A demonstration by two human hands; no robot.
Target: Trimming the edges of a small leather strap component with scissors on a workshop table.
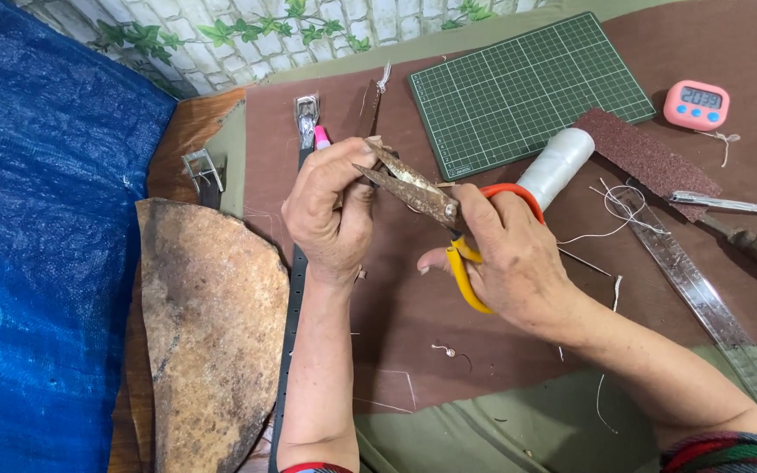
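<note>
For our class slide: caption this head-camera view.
Right hand opens rusty scissors at a leather scrap pinched by left hand.

Along the top edge, a wall (247,26) with a pattern of pale bricks and green ivy leaves. On the left side, a large blue plastic tarp (37,263), shiny and a little wrinkled. Beside the tarp, a narrow strip of brown wooden table (181,144). Over most of the table, an olive green cloth (519,434), and on top of the cloth a brown-maroon mat (413,307) as the work surface. Even, soft light everywhere, with only faint shadows on the mat.
</note>
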